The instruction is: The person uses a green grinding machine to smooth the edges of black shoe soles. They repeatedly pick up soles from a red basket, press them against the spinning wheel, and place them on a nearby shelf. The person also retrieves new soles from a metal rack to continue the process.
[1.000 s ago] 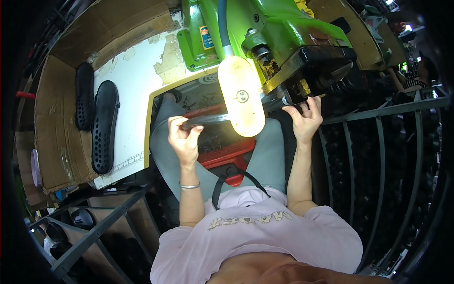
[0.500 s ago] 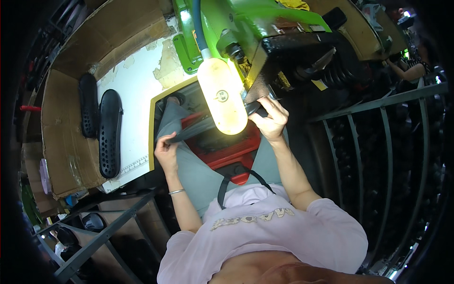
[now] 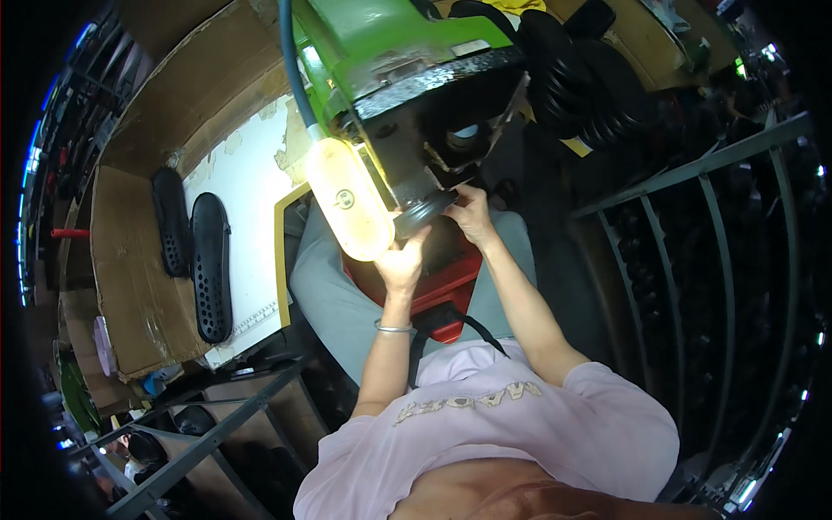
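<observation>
Both of my hands hold a dark, curved shoe sole [image 3: 426,211] beneath the head of a green machine [image 3: 373,39]. My left hand [image 3: 401,263] grips its near left end, thumb up along the edge. At its right end, the fingers of my right hand [image 3: 471,215] are closed on it, close under the machine's black metal plate [image 3: 412,130]. The sole's far side is hidden by the machine. A lit, oblong lamp [image 3: 351,199] hangs just left of the sole and covers part of my left fingertips.
Two black soles with round holes [image 3: 211,269] lie on the white tabletop [image 3: 251,165] inside a cut cardboard box [image 3: 130,277]. Several black soles [image 3: 589,87] are stacked right of the machine. Metal rails stand at right [image 3: 728,234] and lower left [image 3: 208,442].
My left hand has moved right and up from beside the table edge to the sole under the machine. My right hand has shifted slightly left and down. The view has turned a little.
</observation>
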Action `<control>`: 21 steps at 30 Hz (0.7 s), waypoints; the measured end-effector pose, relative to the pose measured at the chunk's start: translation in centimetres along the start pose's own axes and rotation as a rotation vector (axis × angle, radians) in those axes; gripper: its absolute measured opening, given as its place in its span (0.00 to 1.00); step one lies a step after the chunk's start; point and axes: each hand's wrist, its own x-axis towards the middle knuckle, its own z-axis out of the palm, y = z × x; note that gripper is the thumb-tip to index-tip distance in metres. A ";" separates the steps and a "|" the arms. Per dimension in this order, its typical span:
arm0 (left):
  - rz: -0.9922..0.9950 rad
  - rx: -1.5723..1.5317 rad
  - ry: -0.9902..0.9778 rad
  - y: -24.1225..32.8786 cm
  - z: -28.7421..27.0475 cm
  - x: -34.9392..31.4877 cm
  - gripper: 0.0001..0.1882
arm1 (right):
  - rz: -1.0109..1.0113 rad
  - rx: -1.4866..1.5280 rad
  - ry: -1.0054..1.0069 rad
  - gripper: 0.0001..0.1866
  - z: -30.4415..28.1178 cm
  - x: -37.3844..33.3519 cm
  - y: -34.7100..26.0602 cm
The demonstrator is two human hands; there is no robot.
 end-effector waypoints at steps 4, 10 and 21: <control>-0.097 -0.237 0.051 0.1 2.3 -0.8 0.22 | 0.169 0.378 0.284 0.18 -4.9 -2.7 9.8; -0.114 -0.261 0.012 0.6 1.5 -0.9 0.22 | -0.029 0.107 0.584 0.13 -8.8 -3.1 3.0; -0.114 -0.122 0.035 0.6 -4.5 -0.4 0.25 | -0.474 -0.786 0.566 0.24 -6.0 -1.8 -16.4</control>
